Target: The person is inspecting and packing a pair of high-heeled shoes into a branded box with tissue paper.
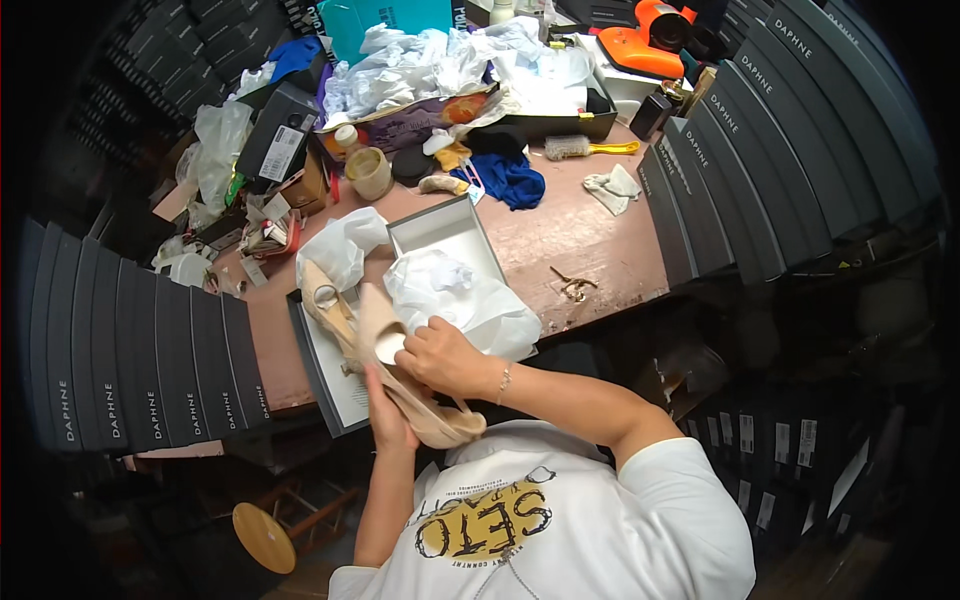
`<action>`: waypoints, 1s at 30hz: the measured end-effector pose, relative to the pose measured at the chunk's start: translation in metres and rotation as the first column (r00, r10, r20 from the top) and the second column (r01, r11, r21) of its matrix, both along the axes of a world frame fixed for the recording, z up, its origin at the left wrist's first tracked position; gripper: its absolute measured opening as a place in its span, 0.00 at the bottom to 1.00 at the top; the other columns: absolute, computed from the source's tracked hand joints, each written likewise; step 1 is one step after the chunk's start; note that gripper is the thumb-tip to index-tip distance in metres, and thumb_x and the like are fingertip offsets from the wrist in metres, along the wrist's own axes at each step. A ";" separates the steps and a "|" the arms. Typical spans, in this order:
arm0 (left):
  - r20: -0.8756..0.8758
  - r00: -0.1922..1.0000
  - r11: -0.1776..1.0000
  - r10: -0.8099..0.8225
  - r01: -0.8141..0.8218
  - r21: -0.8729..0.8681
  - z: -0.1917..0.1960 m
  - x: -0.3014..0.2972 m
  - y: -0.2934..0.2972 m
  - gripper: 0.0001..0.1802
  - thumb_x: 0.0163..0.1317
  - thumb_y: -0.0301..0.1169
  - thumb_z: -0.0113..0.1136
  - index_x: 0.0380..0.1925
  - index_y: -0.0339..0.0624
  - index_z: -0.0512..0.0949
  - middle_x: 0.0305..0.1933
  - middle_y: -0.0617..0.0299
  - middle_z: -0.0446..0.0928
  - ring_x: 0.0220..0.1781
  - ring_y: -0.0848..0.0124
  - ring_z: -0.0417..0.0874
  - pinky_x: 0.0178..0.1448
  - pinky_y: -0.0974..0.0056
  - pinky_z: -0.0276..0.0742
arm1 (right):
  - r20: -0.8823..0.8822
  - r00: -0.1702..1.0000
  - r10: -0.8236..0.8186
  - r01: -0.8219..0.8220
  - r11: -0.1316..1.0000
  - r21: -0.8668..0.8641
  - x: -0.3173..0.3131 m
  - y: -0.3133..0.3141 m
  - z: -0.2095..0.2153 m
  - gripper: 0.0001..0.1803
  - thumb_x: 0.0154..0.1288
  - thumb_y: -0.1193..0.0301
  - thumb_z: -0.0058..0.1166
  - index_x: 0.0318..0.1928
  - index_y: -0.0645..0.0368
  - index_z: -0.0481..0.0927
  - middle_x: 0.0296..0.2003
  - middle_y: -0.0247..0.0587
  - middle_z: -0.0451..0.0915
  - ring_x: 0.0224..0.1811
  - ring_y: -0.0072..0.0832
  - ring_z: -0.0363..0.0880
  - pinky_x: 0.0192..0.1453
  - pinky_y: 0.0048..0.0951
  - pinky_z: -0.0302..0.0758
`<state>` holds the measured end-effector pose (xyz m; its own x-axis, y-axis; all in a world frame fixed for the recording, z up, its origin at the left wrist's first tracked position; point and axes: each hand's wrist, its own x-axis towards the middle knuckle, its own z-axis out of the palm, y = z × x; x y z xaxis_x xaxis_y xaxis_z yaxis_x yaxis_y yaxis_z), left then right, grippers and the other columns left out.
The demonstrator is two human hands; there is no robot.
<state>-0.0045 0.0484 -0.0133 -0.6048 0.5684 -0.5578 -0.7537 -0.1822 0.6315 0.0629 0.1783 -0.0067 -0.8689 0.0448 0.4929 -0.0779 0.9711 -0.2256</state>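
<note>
My left hand point(391, 415) is closed around the side of a beige pointed shoe point(376, 308), whose heel end reaches back toward my shirt. My right hand point(447, 358) is closed, its fingertips at the shoe's opening against a white piece point(390, 348) inside it; whether this is paper or a pad I cannot tell. Beside it on the left is a second beige shoe point(325, 305) with a round ornament on the toe, over the open shoe box point(318, 365); my hand and the first shoe partly hide it. White tissue paper point(440, 290) lies crumpled at the box lid point(478, 232).
Dark shoe boxes stand in a left row point(150, 350) and a right row point(770, 160). Along the pink table point(540, 250) are a yellow-handled brush point(590, 147), a blue cloth point(512, 180), a jar point(369, 174), a white rag point(611, 189) and small brass-coloured pieces point(574, 285). A stool point(264, 537) stands below.
</note>
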 end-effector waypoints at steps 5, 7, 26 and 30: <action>-0.039 0.996 0.997 -0.079 0.078 -0.005 0.003 -0.028 -0.003 0.33 0.68 0.63 0.34 0.48 0.46 0.70 0.27 0.60 0.73 0.24 0.68 0.75 0.28 0.65 0.75 | -0.122 0.954 -0.274 0.247 0.948 -0.199 0.019 0.036 0.014 0.12 0.50 0.70 0.59 0.37 0.57 0.76 0.28 0.39 0.75 0.31 0.37 0.74 0.39 0.36 0.69; -0.072 0.991 0.994 -0.111 0.111 -0.003 0.009 -0.016 0.004 0.33 0.68 0.64 0.33 0.48 0.46 0.70 0.25 0.62 0.72 0.23 0.69 0.74 0.27 0.66 0.74 | -0.117 0.946 -0.302 0.226 0.875 -0.428 0.011 0.035 0.014 0.14 0.57 0.69 0.58 0.43 0.60 0.77 0.32 0.44 0.78 0.36 0.42 0.76 0.43 0.39 0.70; -0.055 0.985 0.980 -0.162 0.167 0.110 -0.006 0.056 -0.031 0.22 0.74 0.53 0.29 0.49 0.48 0.63 0.33 0.57 0.75 0.30 0.67 0.79 0.34 0.64 0.78 | 0.406 0.862 0.303 0.038 0.760 -0.649 0.004 -0.001 0.032 0.36 0.69 0.45 0.40 0.42 0.76 0.75 0.40 0.66 0.73 0.45 0.58 0.72 0.58 0.47 0.66; -0.004 0.971 0.966 -0.241 0.240 0.098 -0.001 0.047 -0.025 0.25 0.74 0.52 0.28 0.47 0.43 0.67 0.31 0.56 0.77 0.30 0.67 0.79 0.36 0.63 0.79 | 0.307 0.915 0.261 -0.110 0.896 -0.431 0.009 0.005 0.040 0.36 0.67 0.43 0.42 0.42 0.73 0.74 0.39 0.60 0.72 0.45 0.53 0.72 0.65 0.49 0.59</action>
